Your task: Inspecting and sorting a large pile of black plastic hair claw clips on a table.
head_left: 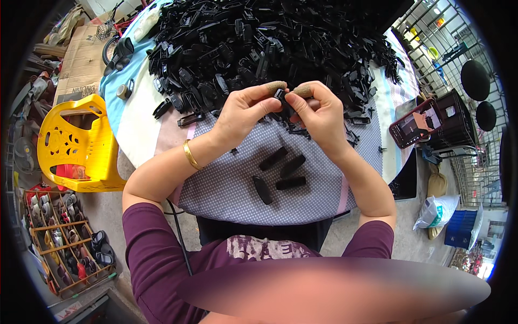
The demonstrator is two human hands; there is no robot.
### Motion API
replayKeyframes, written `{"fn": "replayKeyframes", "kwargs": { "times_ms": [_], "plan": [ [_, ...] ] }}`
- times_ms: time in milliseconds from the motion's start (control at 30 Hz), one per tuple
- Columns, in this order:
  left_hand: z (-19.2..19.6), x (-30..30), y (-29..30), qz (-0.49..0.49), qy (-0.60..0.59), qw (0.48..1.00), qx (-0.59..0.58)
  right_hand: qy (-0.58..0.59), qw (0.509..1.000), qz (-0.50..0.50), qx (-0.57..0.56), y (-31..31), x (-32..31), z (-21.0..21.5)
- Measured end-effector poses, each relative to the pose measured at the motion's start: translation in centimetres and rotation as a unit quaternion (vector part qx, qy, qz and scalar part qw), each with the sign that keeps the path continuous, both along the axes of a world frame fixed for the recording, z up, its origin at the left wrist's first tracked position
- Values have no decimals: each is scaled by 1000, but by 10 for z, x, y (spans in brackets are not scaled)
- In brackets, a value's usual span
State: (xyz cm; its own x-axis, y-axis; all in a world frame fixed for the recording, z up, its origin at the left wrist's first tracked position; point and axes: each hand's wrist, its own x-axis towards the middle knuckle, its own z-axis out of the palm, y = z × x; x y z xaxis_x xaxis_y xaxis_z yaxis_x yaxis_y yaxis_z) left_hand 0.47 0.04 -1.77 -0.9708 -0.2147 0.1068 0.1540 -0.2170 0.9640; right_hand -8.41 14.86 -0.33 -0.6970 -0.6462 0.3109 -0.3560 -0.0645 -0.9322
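Both my hands meet over the near edge of a big heap of small black plastic parts (232, 48). Between thumb and forefinger, my left hand (241, 112) pinches a small black plastic part (280, 96). My right hand (321, 110) grips the same piece from the other side. Tan covers wrap both forefinger tips, and a gold bangle circles my left wrist. Closer to me, several longer black plastic pieces (291, 165) lie apart from the heap on the dotted grey cloth (226, 189). My fingers partly hide the held part, so its exact kind is unclear.
A yellow plastic chair (81, 140) stands left of the round table. On the right, a phone (415, 124) showing a picture leans beside a black crate (456, 116). Farther out are a shoe rack (67, 243), a wire grille (458, 32) and a white sack (437, 211).
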Motion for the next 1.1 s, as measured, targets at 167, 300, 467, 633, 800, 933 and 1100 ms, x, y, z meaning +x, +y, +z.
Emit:
{"fn": "replayKeyframes", "kwargs": {
  "times_ms": [167,300,467,633,800,933,1100],
  "plan": [
    [-3,-1,1,-12,22,998,61,142,989,-31,-2,-3,2,-12],
    [-3,-4,-9,-36,22,994,104,144,989,-23,28,1,3,1],
    [4,0,-12,-70,35,996,39,238,965,29,104,4,-1,1],
    [7,3,-10,-56,54,997,-9,327,941,10,93,6,2,-2],
    [17,2,-17,-59,12,997,-49,173,954,111,217,10,-13,19],
    [38,10,0,-160,6,938,-307,56,993,47,96,27,-49,21],
    [30,17,11,-271,-40,875,-399,332,928,23,167,18,-41,8]
  ]
}}
